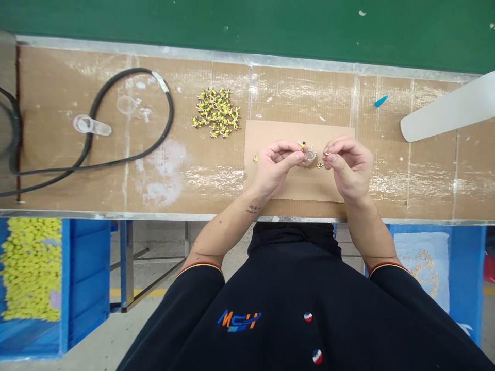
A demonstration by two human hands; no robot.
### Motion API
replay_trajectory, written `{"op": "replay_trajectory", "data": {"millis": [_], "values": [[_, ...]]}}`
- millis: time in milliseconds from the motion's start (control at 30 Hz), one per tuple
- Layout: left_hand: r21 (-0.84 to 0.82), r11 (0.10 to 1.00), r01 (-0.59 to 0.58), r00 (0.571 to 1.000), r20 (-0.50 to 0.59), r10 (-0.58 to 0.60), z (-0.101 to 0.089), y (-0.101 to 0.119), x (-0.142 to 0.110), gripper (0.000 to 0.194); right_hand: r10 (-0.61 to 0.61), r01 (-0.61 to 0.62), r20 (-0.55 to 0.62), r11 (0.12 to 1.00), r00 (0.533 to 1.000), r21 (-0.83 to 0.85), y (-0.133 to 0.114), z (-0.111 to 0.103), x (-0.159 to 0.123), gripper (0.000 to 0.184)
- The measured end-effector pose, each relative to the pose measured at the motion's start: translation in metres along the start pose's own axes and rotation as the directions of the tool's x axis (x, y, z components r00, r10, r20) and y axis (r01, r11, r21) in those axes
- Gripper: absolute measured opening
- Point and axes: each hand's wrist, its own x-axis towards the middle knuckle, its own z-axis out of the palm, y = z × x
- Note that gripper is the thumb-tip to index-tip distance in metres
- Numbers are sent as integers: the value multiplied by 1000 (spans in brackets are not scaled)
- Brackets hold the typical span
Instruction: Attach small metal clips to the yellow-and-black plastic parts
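Between thumb and forefinger, my left hand [279, 164] pinches a tiny yellow-and-black figure [302, 145]. My right hand [347, 162] is closed too, its fingertips pressed on a very small pale piece [327, 154] whose kind I cannot make out. Between the hands a small round clear container [310, 156] stands on a flat cardboard sheet [301, 185]. Some tiny pale bits [320, 165] lie just right of the container. Another small yellow piece [255, 158] rests near the sheet's left edge, beside my left hand.
A pile of small yellow-and-black figures [217, 112] lies left of the sheet. Farther left are a looped black cable [170, 111] and a clear plastic piece [101, 128]. A blue tapered tip [381, 101] and a white tube-like object [444, 111] are at right. Blue bins [87, 278] stand below the table.
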Motion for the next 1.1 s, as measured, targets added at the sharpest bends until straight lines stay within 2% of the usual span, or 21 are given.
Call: {"op": "replay_trajectory", "data": {"millis": [100, 200, 267, 433, 633, 800, 967, 1100], "values": [[-2, 1000, -8, 1000, 16, 8, -2, -2, 0, 40, -15, 15, 8, 1000, 1000, -13, 0, 3, 0, 10], [29, 999, -34, 998, 47, 32, -4, -7, 2, 46, -37, 37, 12, 999, 999, -38, 0, 7, -1, 11], [65, 997, -45, 996, 79, 40, -5, -10, 3, 50, -12, 14, 18, 998, 1000, -62, 0, 9, -2, 16], [68, 998, -8, 995, 104, 0, -1, -14, 0, 40, 56, -54, 18, 993, 998, -107, 2, 11, -3, 26], [70, 997, 37, 996, 80, -42, 2, -14, -2, 43, 45, -44, 10, 993, 999, -110, 2, 12, -3, 24], [57, 998, 20, 995, 98, -25, 1, -15, -2, 39, 20, -18, 22, 997, 1000, -81, 2, 13, -2, 20], [89, 996, 27, 995, 96, -36, 1, -15, -3, 41, 50, -49, 10, 993, 999, -108, 1, 14, -2, 26], [91, 996, 7, 995, 100, -16, 2, -13, -3, 39, 17, -16, 4, 993, 1000, -119, 0, 13, -2, 20]]}}
